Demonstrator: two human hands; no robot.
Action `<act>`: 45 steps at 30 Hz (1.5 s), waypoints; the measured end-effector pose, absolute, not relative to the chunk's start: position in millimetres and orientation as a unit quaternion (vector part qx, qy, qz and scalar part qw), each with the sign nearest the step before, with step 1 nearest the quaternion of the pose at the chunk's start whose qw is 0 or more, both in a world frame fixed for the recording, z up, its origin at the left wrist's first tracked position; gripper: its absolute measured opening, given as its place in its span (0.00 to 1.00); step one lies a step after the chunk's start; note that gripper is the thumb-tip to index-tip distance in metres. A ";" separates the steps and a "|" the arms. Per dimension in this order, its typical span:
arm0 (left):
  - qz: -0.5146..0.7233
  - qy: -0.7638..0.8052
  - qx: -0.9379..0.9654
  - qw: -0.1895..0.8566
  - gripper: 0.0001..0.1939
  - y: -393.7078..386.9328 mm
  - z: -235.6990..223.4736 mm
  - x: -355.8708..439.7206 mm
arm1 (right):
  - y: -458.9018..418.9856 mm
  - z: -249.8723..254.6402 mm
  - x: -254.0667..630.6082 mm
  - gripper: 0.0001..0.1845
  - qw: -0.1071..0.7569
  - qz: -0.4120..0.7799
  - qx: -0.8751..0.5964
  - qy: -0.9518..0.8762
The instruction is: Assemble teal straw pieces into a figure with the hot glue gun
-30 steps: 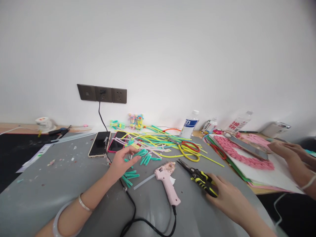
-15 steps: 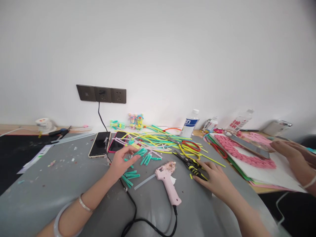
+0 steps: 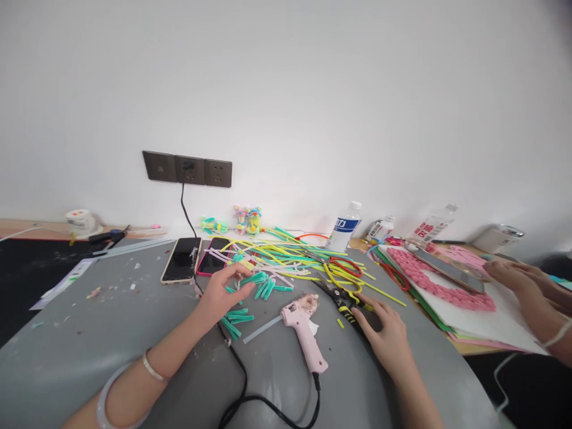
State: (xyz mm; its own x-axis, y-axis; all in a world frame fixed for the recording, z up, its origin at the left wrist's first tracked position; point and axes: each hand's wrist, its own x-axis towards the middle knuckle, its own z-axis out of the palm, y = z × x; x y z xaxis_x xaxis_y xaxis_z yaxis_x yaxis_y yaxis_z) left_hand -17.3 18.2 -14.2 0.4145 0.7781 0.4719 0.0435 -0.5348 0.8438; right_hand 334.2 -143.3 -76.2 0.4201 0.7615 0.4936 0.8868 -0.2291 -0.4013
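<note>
My left hand [image 3: 223, 298] is closed in a pinch on a small folded teal pipe cleaner [image 3: 254, 278], above the left-centre of the grey mat. More folded teal pipe cleaners [image 3: 239, 317] lie below and beside those fingers. At the right, my right hand [image 3: 386, 333] is wrapped round the black and yellow handles of a pair of pliers [image 3: 342, 295], whose jaws point up and left. A short yellow-green offcut [image 3: 340, 323] rests on the mat just left of the handles. Between my hands lies a pink glue gun [image 3: 308, 342], a clear glue stick poking out of its back.
A heap of yellow, green and lilac pipe cleaners [image 3: 277, 253] covers the back, with red-handled scissors [image 3: 346, 266]. Two phones [image 3: 181, 261] lie left; a bottle [image 3: 343, 229] stands behind. Black cable [image 3: 243, 369] crosses the mat. Another person's hands [image 3: 518, 280] are at far right.
My right hand has closed round the plier handles and turned them slightly, uncovering the yellow-green offcut. My left hand stays nearly still. The view has shifted slightly.
</note>
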 end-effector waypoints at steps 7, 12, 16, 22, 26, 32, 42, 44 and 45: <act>0.448 0.232 0.807 0.307 0.05 16.4 -12.5 -17.6 | -151.1 -66.8 327.8 0.18 0.360 -0.036 -0.732 -0.578; 0.438 0.219 0.837 0.244 0.07 16.1 -13.6 -18.3 | -152.5 -69.8 329.3 0.17 0.398 -0.030 -0.719 -0.568; 0.428 0.212 0.849 0.224 0.06 15.8 -13.7 -18.2 | -152.7 -72.1 330.6 0.18 0.405 -0.032 -0.721 -0.561; 0.426 0.237 0.843 0.228 0.06 16.1 -15.1 -18.2 | -151.5 -70.8 330.8 0.18 0.388 -0.036 -0.724 -0.570; 0.426 0.271 0.824 0.258 0.12 18.8 -17.7 -19.3 | -151.7 -72.1 332.6 0.18 0.390 -0.035 -0.719 -0.574; 0.415 0.283 0.823 0.266 0.12 22.4 -21.1 -18.6 | -151.9 -72.9 333.2 0.18 0.385 -0.038 -0.721 -0.575; 0.400 0.317 0.753 0.416 0.17 19.0 -12.6 -16.5 | -151.9 -73.4 332.5 0.17 0.387 -0.034 -0.724 -0.570; 0.397 0.320 0.723 0.466 0.17 20.2 -13.2 -16.2 | -152.4 -74.6 333.4 0.17 0.386 -0.035 -0.723 -0.572; 0.399 0.319 0.711 0.483 0.16 20.8 -13.9 -16.1 | -152.5 -75.2 333.9 0.17 0.385 -0.035 -0.722 -0.574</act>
